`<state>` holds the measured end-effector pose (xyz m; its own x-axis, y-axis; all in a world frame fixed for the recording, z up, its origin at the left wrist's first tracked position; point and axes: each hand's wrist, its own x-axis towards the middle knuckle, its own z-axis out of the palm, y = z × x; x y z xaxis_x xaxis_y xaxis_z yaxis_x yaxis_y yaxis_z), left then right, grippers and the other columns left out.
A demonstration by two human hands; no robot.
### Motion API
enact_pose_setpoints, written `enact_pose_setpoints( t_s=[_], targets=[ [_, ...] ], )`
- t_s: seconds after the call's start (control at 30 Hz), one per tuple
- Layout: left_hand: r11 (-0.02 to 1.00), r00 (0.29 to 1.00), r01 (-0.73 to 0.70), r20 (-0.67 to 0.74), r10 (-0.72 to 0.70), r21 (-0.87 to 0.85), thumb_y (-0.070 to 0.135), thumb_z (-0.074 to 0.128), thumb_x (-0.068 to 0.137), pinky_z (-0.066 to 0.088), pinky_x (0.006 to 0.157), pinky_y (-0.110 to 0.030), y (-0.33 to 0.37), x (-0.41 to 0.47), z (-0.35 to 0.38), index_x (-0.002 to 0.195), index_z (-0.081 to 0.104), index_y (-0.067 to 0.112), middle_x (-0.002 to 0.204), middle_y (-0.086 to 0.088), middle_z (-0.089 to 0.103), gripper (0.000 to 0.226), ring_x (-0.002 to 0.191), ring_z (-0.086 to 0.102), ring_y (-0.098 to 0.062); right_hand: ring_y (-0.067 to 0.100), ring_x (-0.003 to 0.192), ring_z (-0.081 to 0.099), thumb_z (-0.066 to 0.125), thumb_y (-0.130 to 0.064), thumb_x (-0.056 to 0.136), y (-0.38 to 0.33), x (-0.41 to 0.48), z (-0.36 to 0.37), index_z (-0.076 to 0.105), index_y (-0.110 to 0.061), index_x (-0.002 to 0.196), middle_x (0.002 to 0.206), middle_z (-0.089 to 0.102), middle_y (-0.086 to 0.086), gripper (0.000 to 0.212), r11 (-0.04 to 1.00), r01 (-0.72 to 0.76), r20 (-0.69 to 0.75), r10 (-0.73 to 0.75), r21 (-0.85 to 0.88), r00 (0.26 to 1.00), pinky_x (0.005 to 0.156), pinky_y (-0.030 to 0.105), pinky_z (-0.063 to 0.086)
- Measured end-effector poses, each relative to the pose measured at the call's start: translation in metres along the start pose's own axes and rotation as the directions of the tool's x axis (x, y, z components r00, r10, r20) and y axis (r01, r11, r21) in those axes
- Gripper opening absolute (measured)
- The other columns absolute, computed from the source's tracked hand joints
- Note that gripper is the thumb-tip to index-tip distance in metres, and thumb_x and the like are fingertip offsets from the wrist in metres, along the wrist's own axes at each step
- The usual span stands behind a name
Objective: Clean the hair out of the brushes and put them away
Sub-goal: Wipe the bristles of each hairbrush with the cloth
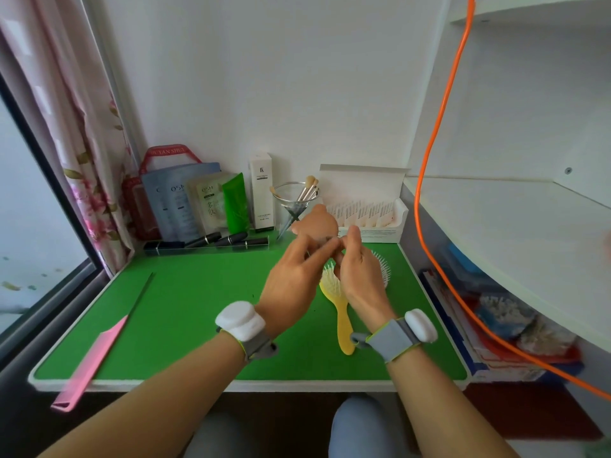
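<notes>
Left hand [291, 279] grips tan brush [317, 219], right hand [360, 276] pinches at it; a weak pinch could drop hair onto yellow brush [342, 312].

Open green bench [198, 325] mid-left, pink comb [96, 355] at left edge, cosmetics [198, 206] lining back, orange cable [439, 133] hanging right.

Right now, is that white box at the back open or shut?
Open: the white box has its lid flipped up, and rows of sachets show inside.
</notes>
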<state>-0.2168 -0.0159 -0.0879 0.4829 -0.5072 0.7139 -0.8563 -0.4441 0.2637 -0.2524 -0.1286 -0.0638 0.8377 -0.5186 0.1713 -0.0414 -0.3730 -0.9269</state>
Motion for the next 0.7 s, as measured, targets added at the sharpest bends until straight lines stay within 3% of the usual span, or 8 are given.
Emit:
enact_pose_setpoints(
  t_s=[0.13, 0.2, 0.3, 0.37, 0.5, 0.57, 0.63, 0.7],
  targets=[
    [0.976, 0.968, 0.214, -0.123, -0.219, -0.051, 0.005, 0.050, 0.092, 0.050, 0.055, -0.043, -0.013, 0.020, -0.011, 0.122, 0.062, 0.011, 0.091, -0.014, 0.047, 0.033, 0.065, 0.051, -0.027, 0.028, 0.080, 0.054, 0.006, -0.074, 0.076, 0.001, -0.005, 0.001, 0.050, -0.035, 0.072, 0.080, 0.059, 0.001, 0.059, 1.000, -0.003, 0.015, 0.003, -0.003, 1.000, 0.078, 0.039, 0.044],
    [0.967, 0.954, 0.253, -0.157, -0.256, -0.043, 0.004, 0.052, 0.091, 0.049, 0.054, -0.041, -0.009, 0.023, -0.011, 0.121, 0.063, 0.010, 0.088, -0.014, 0.046, 0.032, 0.064, 0.050, -0.027, 0.024, 0.075, 0.049, 0.004, -0.076, 0.073, 0.000, -0.008, 0.002, 0.048, -0.037, 0.067, 0.073, 0.052, -0.003, 0.059, 1.000, 0.006, 0.022, -0.006, -0.008, 1.000, 0.075, 0.038, 0.039],
    [0.985, 0.980, 0.170, -0.099, -0.172, -0.029, 0.010, 0.051, 0.091, 0.046, 0.054, -0.035, 0.004, 0.009, -0.006, 0.124, 0.061, 0.010, 0.089, -0.013, 0.048, 0.035, 0.066, 0.049, -0.025, 0.031, 0.088, 0.058, 0.002, -0.075, 0.075, 0.002, -0.010, 0.003, 0.061, -0.026, 0.082, 0.083, 0.061, 0.007, 0.077, 0.999, 0.007, 0.020, -0.006, -0.042, 1.000, 0.086, 0.044, 0.044],
    [0.994, 0.994, 0.103, -0.021, -0.104, -0.023, 0.006, 0.052, 0.089, 0.048, 0.052, -0.040, 0.008, -0.001, -0.005, 0.125, 0.061, 0.011, 0.089, -0.016, 0.049, 0.037, 0.066, 0.051, -0.029, 0.033, 0.094, 0.059, 0.004, -0.072, 0.080, 0.005, -0.010, 0.003, 0.067, -0.020, 0.092, 0.094, 0.068, 0.012, 0.082, 0.998, 0.002, 0.016, -0.001, -0.070, 1.000, 0.088, 0.045, 0.044],
    [0.966, 0.964, 0.241, -0.095, -0.249, -0.090, 0.003, 0.054, 0.092, 0.049, 0.051, -0.044, -0.005, 0.008, -0.015, 0.120, 0.065, 0.012, 0.089, -0.015, 0.048, 0.031, 0.060, 0.052, -0.031, 0.028, 0.072, 0.051, 0.004, -0.070, 0.079, 0.006, -0.014, 0.004, 0.051, -0.035, 0.055, 0.063, 0.053, -0.001, 0.063, 0.995, 0.042, 0.035, -0.039, -0.093, 0.999, 0.067, 0.037, 0.039],
    [0.942, 0.929, 0.327, -0.152, -0.336, -0.080, 0.004, 0.052, 0.093, 0.050, 0.056, -0.045, -0.010, 0.015, -0.018, 0.119, 0.065, 0.012, 0.090, -0.015, 0.047, 0.030, 0.066, 0.052, -0.033, 0.023, 0.064, 0.047, 0.006, -0.067, 0.083, 0.005, -0.016, 0.006, 0.049, -0.036, 0.051, 0.055, 0.044, -0.004, 0.062, 0.994, 0.067, 0.033, -0.064, -0.089, 0.997, 0.062, 0.034, 0.034],
    [0.955, 0.940, 0.294, -0.168, -0.296, -0.039, 0.002, 0.055, 0.090, 0.049, 0.055, -0.042, 0.000, 0.012, -0.016, 0.120, 0.065, 0.012, 0.088, -0.015, 0.047, 0.033, 0.068, 0.051, -0.030, 0.022, 0.070, 0.049, 0.008, -0.066, 0.086, 0.005, -0.016, 0.007, 0.055, -0.034, 0.060, 0.063, 0.050, -0.008, 0.062, 0.995, 0.068, 0.030, -0.066, -0.075, 0.997, 0.068, 0.034, 0.035],
    [0.985, 0.979, 0.175, -0.110, -0.174, 0.001, 0.000, 0.057, 0.086, 0.047, 0.050, -0.039, 0.012, 0.001, -0.012, 0.123, 0.062, 0.012, 0.086, -0.014, 0.046, 0.039, 0.067, 0.049, -0.028, 0.021, 0.083, 0.052, 0.012, -0.063, 0.092, 0.007, -0.014, 0.008, 0.065, -0.026, 0.085, 0.083, 0.056, -0.005, 0.065, 0.997, 0.054, 0.038, -0.051, -0.061, 0.998, 0.076, 0.033, 0.037]
  ],
)
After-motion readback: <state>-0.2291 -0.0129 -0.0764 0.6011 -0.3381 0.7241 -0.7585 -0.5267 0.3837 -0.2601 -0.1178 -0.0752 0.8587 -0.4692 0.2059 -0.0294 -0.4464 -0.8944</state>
